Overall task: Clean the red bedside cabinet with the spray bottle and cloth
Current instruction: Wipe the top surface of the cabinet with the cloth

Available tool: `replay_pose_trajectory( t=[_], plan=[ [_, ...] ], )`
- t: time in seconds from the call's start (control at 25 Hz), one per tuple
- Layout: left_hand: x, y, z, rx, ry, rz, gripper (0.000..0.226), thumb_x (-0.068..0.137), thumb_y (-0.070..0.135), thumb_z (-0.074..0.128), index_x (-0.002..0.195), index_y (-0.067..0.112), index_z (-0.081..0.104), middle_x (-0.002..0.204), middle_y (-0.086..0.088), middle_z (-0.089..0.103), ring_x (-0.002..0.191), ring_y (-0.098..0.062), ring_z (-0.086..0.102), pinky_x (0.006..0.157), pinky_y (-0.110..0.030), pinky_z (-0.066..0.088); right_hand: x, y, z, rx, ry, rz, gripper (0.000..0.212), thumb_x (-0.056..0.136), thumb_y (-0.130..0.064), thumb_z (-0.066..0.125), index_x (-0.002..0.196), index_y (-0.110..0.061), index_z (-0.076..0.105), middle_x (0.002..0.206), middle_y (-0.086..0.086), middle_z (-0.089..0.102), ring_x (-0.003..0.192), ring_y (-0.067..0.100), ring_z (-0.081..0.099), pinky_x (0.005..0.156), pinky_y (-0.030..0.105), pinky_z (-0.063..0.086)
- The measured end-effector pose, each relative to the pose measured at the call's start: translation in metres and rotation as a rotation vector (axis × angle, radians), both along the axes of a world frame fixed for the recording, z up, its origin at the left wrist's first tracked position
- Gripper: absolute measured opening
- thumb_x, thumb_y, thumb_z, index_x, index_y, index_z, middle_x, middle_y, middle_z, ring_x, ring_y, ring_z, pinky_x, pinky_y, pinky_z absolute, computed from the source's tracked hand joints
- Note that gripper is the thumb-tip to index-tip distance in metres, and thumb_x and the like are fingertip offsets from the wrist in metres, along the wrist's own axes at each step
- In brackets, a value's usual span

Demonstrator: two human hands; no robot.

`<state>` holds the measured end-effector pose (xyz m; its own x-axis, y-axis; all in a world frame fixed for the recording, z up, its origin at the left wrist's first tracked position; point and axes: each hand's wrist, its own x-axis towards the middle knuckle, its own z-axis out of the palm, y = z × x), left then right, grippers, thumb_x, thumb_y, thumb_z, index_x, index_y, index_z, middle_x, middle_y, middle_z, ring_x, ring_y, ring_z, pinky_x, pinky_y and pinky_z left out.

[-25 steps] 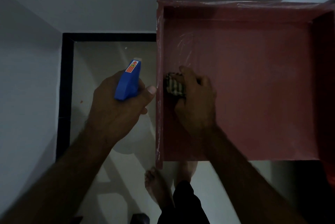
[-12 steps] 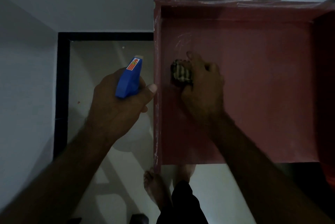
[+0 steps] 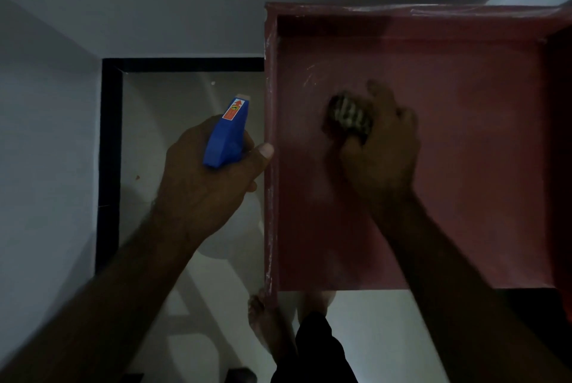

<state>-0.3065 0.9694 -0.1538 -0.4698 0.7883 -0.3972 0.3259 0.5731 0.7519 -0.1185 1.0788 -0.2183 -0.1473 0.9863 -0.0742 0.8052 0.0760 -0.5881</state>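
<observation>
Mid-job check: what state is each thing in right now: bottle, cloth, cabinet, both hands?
red cabinet: pale streaks near back left
spray bottle: held beside the cabinet's left edge, nozzle pointing away
cloth: bunched, pressed on the cabinet top
left hand: grips the spray bottle
right hand: holds the cloth

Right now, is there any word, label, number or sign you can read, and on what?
No quotable text.
On the spray bottle in the left hand, an orange label: arrow sign; print too blurred to read.
On the cloth and red cabinet: no markings visible.
</observation>
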Motion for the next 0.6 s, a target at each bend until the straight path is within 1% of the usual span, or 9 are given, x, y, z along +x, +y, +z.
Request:
replay_pose_trajectory(
  t=[0.08,0.12,0.24,0.32,0.4,0.48,0.52,0.56,0.6],
  plan=[
    [-0.002,0.003,0.000,0.002,0.001,0.004,0.027,0.091,0.033,0.070,0.097,0.007,0.063,0.083,-0.007,0.070,0.069,-0.008,0.070,0.057,-0.006,0.049,-0.007,0.004,-0.002,-0.015,0.007,-0.083,0.079,0.070,-0.018,0.059,0.148,-0.028,0.050,0.117,0.017,0.061,0.109,0.036,0.057,0.095,0.041,0.049],
    [-0.002,0.005,-0.001,-0.001,-0.007,0.012,0.027,0.091,0.032,0.070,0.097,0.007,0.063,0.084,-0.008,0.070,0.070,-0.009,0.070,0.057,-0.006,0.049,-0.014,-0.002,-0.002,-0.009,0.007,-0.035,0.079,0.070,-0.016,0.060,0.147,-0.027,0.052,0.119,0.016,0.061,0.110,0.035,0.056,0.097,0.042,0.049],
    [-0.002,0.011,-0.002,0.002,-0.018,0.039,0.028,0.090,0.032,0.071,0.096,0.006,0.063,0.082,-0.009,0.070,0.069,-0.010,0.070,0.056,-0.006,0.049,-0.026,-0.021,-0.006,-0.030,-0.015,0.251,0.081,0.068,-0.011,0.063,0.147,-0.024,0.052,0.127,0.010,0.064,0.121,0.032,0.050,0.101,0.047,0.044],
    [-0.002,0.013,-0.002,0.004,-0.009,0.046,0.028,0.089,0.034,0.072,0.094,0.008,0.064,0.080,-0.007,0.070,0.067,-0.009,0.071,0.056,-0.007,0.049,-0.022,-0.010,-0.006,-0.021,-0.044,0.308,0.082,0.069,-0.010,0.063,0.148,-0.024,0.051,0.128,0.011,0.065,0.122,0.033,0.051,0.100,0.050,0.046],
    [-0.004,0.015,-0.004,-0.004,-0.009,0.049,0.028,0.089,0.036,0.071,0.094,0.010,0.063,0.079,-0.004,0.070,0.066,-0.007,0.070,0.055,-0.007,0.049,-0.015,0.009,-0.005,-0.011,-0.046,0.164,0.080,0.069,-0.011,0.063,0.148,-0.023,0.051,0.124,0.014,0.065,0.116,0.036,0.054,0.099,0.051,0.049],
    [-0.006,0.017,-0.006,-0.012,-0.008,0.048,0.026,0.088,0.037,0.071,0.093,0.013,0.063,0.079,-0.002,0.070,0.066,-0.006,0.070,0.054,-0.007,0.049,-0.018,0.024,-0.005,0.000,-0.012,-0.046,0.078,0.070,-0.013,0.063,0.147,-0.025,0.050,0.122,0.012,0.064,0.113,0.036,0.054,0.100,0.048,0.048],
    [-0.008,0.019,-0.007,-0.020,-0.004,0.045,0.026,0.088,0.038,0.070,0.094,0.014,0.062,0.079,-0.002,0.070,0.067,-0.005,0.070,0.054,-0.009,0.050,-0.028,0.026,-0.005,-0.007,-0.017,-0.091,0.076,0.071,-0.016,0.062,0.145,-0.028,0.050,0.123,0.011,0.062,0.113,0.035,0.053,0.101,0.045,0.047],
    [-0.009,0.020,-0.007,-0.029,0.005,0.038,0.025,0.088,0.039,0.069,0.094,0.015,0.062,0.080,-0.001,0.070,0.067,-0.005,0.070,0.053,-0.011,0.050,-0.039,0.023,-0.006,-0.002,-0.028,-0.068,0.073,0.072,-0.018,0.062,0.143,-0.029,0.050,0.122,0.011,0.061,0.113,0.034,0.052,0.099,0.044,0.045],
    [-0.010,0.020,-0.008,-0.035,0.015,0.032,0.024,0.088,0.039,0.069,0.093,0.017,0.062,0.081,0.000,0.070,0.068,-0.005,0.070,0.056,-0.011,0.049,-0.049,0.018,-0.007,0.012,-0.029,0.016,0.071,0.071,-0.019,0.061,0.141,-0.029,0.052,0.121,0.010,0.061,0.114,0.034,0.052,0.096,0.045,0.044]
  ],
)
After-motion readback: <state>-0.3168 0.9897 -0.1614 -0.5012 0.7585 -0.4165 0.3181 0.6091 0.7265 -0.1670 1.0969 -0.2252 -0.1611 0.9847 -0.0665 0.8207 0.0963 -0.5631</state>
